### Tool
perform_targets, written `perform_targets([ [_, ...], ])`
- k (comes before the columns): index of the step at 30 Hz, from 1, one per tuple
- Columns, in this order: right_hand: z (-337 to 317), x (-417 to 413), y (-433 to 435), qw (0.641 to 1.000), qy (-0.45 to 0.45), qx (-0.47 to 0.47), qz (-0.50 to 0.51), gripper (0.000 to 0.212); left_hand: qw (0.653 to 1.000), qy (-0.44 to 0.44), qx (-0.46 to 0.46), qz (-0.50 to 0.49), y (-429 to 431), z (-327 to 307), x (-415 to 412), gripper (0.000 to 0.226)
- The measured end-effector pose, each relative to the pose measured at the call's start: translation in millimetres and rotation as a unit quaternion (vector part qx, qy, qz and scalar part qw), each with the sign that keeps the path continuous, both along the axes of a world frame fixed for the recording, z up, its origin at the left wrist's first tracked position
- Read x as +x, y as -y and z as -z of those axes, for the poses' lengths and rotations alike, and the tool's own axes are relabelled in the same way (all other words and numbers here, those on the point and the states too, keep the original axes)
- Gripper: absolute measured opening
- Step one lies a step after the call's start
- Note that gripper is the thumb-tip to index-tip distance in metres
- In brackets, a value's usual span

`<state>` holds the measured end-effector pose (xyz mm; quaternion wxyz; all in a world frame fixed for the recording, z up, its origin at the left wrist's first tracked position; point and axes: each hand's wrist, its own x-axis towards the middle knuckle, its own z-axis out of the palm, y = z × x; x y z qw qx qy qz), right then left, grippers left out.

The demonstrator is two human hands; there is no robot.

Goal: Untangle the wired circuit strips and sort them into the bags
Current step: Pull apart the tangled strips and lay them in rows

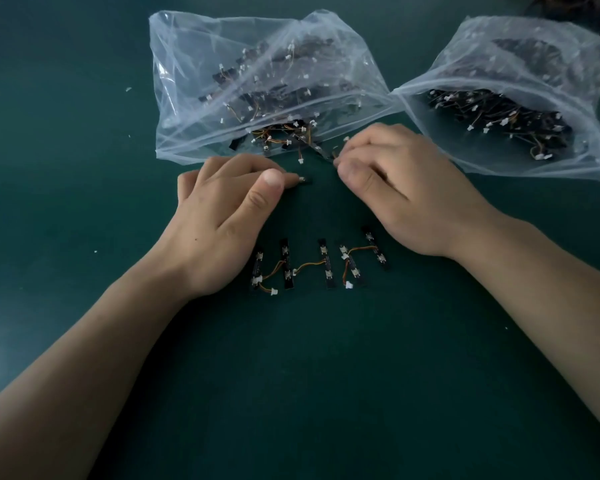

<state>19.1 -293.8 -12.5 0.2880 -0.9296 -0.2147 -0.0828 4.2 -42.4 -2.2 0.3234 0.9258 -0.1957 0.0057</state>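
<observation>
Curled fingers of the left hand (222,216) pinch a white connector (302,179), those of the right hand (406,192) a wired strip (321,152) by the bag (187,64) at 12 o'clock.

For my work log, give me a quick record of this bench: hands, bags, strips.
table: dark green
left bag: clear, holds strips, some spilling from its mouth
right bag: clear, holds strips
row: five strips side by side between the wrists, some wire-linked
left hand: curled, fingertip at a connector; grip unclear
right hand: pinches a strip at the left bag's mouth
</observation>
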Motion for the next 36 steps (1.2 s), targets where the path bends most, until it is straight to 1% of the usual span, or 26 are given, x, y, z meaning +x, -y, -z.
perform_targets([
  [3,0.6,1.4,0.1,0.997,0.037,0.021,0.057,0.033,0.999,0.022,-0.004,-0.041,3.4,1.6,1.9,0.043],
  [6,0.9,1.7,0.4,0.994,0.032,0.044,0.093,0.011,0.997,0.038,-0.02,-0.062,5.1,3.5,9.3,0.018],
  [7,1.0,2.1,0.6,0.994,0.025,0.043,0.099,0.007,0.997,0.035,-0.018,-0.06,4.2,3.0,13.9,0.011],
  [9,2.0,3.6,0.8,0.993,0.012,0.021,0.112,0.017,0.999,0.014,-0.001,-0.045,0.8,0.5,25.1,0.006],
  [10,2.4,4.3,0.6,0.993,0.01,0.009,0.118,0.019,0.999,0.002,0.004,-0.035,-0.7,-1.2,30.4,0.004],
  [12,1.2,4.3,-0.6,0.993,0.009,-0.001,0.12,0.013,1.0,-0.005,0.001,-0.025,-2.3,-2.8,36.4,0.004],
  [14,0.0,3.5,-2.1,0.992,0.007,0.001,0.124,0.005,1.0,0.013,0.004,-0.026,-2.9,-1.3,36.1,0.004],
  [18,0.2,1.4,-1.4,0.992,0.01,-0.013,0.128,0.006,0.997,0.072,0.012,-0.005,0.7,1.6,30.9,0.006],
  [20,0.5,0.9,0.4,0.992,0.017,0.004,0.122,0.007,0.996,0.092,-0.001,-0.008,1.5,2.3,30.3,0.008],
  [23,-1.5,-1.4,2.5,0.993,0.017,0.063,0.095,0.007,0.995,0.098,-0.014,-0.019,1.3,4.5,28.9,0.01],
  [25,-2.3,-3.9,2.8,0.993,0.019,0.086,0.074,0.006,0.994,0.104,-0.026,-0.017,0.6,5.0,28.6,0.01],
  [27,-1.8,-5.9,2.6,0.993,0.017,0.099,0.058,0.003,0.994,0.109,-0.026,-0.005,0.1,5.2,28.8,0.02],
  [29,-2.1,-6.5,2.5,0.993,0.01,0.105,0.052,0.013,0.993,0.118,-0.012,0.007,-1.0,5.3,28.6,0.023],
  [31,-2.5,-6.2,3.5,0.993,0.001,0.109,0.049,0.018,0.992,0.125,-0.004,0.015,-2.5,5.8,28.0,0.022],
  [36,-2.2,-3.2,5.2,0.99,-0.038,0.133,0.039,0.009,0.993,0.112,0.006,0.022,-3.2,7.0,28.4,0.016],
])
